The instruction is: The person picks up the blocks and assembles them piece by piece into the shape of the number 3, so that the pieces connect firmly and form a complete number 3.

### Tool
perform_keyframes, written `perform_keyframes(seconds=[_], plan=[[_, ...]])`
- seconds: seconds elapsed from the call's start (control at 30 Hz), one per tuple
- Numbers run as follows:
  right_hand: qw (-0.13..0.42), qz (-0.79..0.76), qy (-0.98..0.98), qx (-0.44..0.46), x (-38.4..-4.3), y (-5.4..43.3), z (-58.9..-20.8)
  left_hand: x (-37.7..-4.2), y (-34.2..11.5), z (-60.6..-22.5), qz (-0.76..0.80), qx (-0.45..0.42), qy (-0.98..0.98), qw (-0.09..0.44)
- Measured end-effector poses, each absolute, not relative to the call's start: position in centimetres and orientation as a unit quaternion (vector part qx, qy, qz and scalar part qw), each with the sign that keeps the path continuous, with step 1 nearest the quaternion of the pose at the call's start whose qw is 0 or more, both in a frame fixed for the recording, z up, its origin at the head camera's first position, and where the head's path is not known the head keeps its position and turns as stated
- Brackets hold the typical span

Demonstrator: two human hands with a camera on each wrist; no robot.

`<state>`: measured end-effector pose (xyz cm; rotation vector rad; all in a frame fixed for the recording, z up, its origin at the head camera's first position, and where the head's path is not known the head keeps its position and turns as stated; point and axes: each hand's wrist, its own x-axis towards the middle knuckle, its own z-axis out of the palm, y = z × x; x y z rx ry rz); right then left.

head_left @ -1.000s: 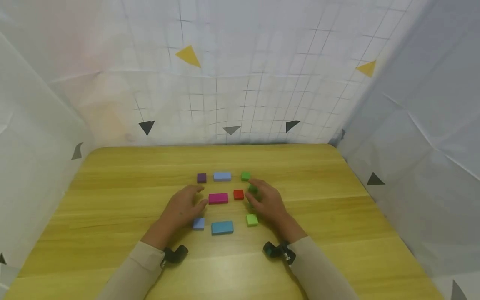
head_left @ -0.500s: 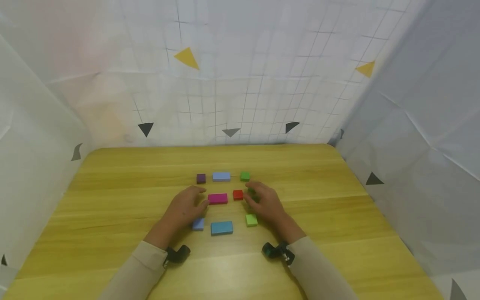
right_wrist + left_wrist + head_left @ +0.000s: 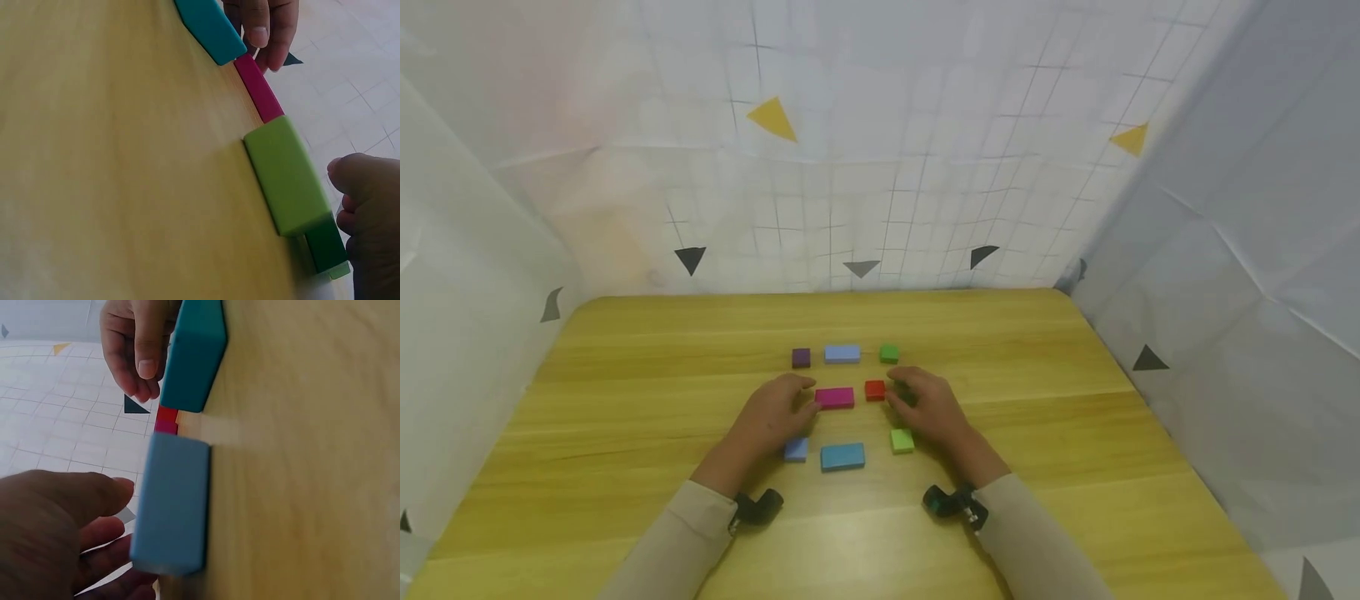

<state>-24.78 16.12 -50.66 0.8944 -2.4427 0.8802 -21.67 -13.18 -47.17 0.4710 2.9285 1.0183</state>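
Observation:
My left hand (image 3: 775, 412) hovers with loosely bent fingers at the left end of a magenta block (image 3: 835, 398), its thumb tip overlapping that end in the head view. The right hand (image 3: 932, 406) is just right of a red block (image 3: 875, 390), its fingers relaxed over a dark green block (image 3: 327, 245) that they mostly hide in the head view. Neither hand grips anything. A light blue block (image 3: 170, 503) lies by the left hand, and a lime block (image 3: 289, 177) by the right. Between them, nearer the body, is a longer blue block (image 3: 842, 457).
A far row holds a purple block (image 3: 801, 358), a long pale blue block (image 3: 842, 354) and a green block (image 3: 889, 354). The wooden table (image 3: 1045, 533) is enclosed by white sheets (image 3: 865, 192). Each wrist wears a black camera mount (image 3: 758, 507).
The left hand has edged slightly right and the right hand slightly left, toward the middle row. The blocks keep their arrangement; the head view has shifted a little.

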Motion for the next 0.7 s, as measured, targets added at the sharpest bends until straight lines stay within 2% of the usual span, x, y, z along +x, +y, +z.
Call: perform_keyframes(seconds=[0.33,0.7], plan=[[0.164,0.303,-0.884,0.315,-24.6,15.2,-50.1,-21.8,-12.9,-48.0,0.319,0.157,0.935,0.002],[0.168,0.289,-0.887,0.320,-24.7,15.1,-50.3,-22.1,-12.1,-47.4,0.323,0.148,0.935,0.015]])
